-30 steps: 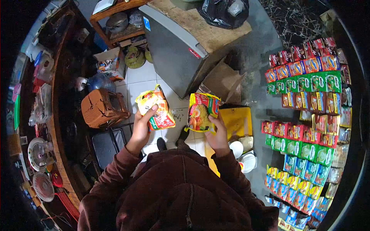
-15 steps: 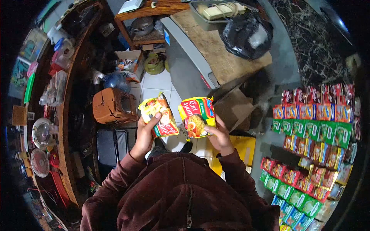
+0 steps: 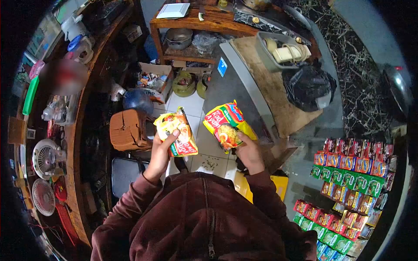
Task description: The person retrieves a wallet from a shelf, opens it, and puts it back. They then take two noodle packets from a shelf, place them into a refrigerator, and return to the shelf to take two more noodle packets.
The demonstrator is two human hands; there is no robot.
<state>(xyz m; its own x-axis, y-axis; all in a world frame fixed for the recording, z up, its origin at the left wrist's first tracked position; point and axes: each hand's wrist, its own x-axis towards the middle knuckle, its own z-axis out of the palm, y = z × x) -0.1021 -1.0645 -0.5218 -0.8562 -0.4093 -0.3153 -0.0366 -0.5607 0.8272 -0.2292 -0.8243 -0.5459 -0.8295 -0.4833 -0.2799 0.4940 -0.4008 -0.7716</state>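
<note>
Two packets of instant noodles are held up in front of my chest, side by side with a gap between them. My left hand (image 3: 161, 153) grips a yellow, white and red noodle packet (image 3: 179, 130), thumb across its front. A second noodle packet (image 3: 226, 124), yellow and red with a green and blue top and "Kari Ayam" printed on it, is in my right hand (image 3: 250, 152). My right thumb presses on its lower right corner. The fingers behind both packets are hidden.
A grey fridge (image 3: 230, 87) stands ahead, a black plastic bag (image 3: 309, 89) and a grey tub (image 3: 278, 61) on top. Strips of sachets (image 3: 348, 174) hang at right. Wooden shelves (image 3: 82, 143) line the left, near an orange-brown stool (image 3: 128, 128). A wooden table (image 3: 200, 19) is at the back.
The view has tilted up and shifted left, so the back table and stove show more. The right packet has tilted counter-clockwise. Both hands keep their hold.
</note>
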